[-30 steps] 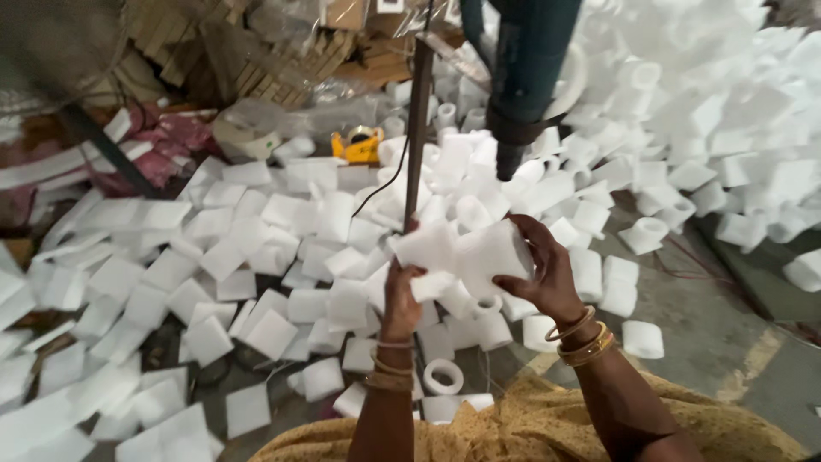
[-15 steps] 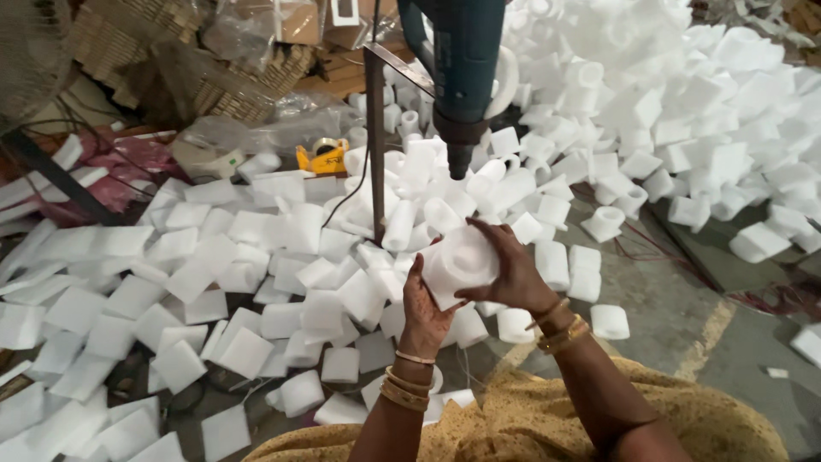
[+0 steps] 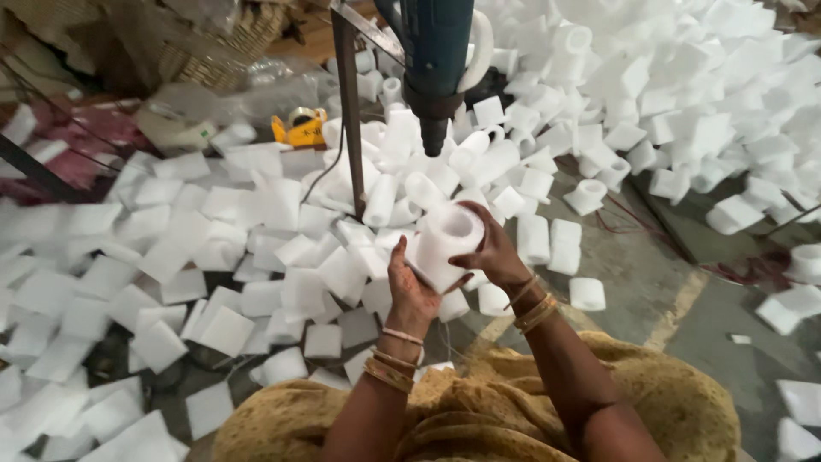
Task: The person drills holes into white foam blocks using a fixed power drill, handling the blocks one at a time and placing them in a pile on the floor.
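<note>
While both hands meet in front of the body, they hold one white foam block (image 3: 445, 244) with a round hole in its upper face. The left hand (image 3: 412, 287) cups the block from below and from the left, its fingers (image 3: 398, 257) curled up against the side. The right hand (image 3: 492, 252) grips it from the right, fingers wrapped around the far side and thumb pressed on the near face — so the block is clamped between the two palms, above the floor and just below the tip of a blue drill (image 3: 436, 64) that hangs from a metal stand (image 3: 346, 111). Both wrists carry gold bangles (image 3: 534, 312), and a mustard-yellow cloth (image 3: 676, 402) covers the lap beneath.

Flat white foam squares (image 3: 222, 257) lie scattered across the concrete floor (image 3: 633, 265) to the left, overlapping one another. Drilled foam pieces (image 3: 530, 184) — tube-like, with holes through them — lie just beyond the hands and rise into a large heap (image 3: 684, 77) at the upper right. A yellow tape roll (image 3: 299, 128) sits near the stand, and a woven basket (image 3: 214, 43) stands further back.
</note>
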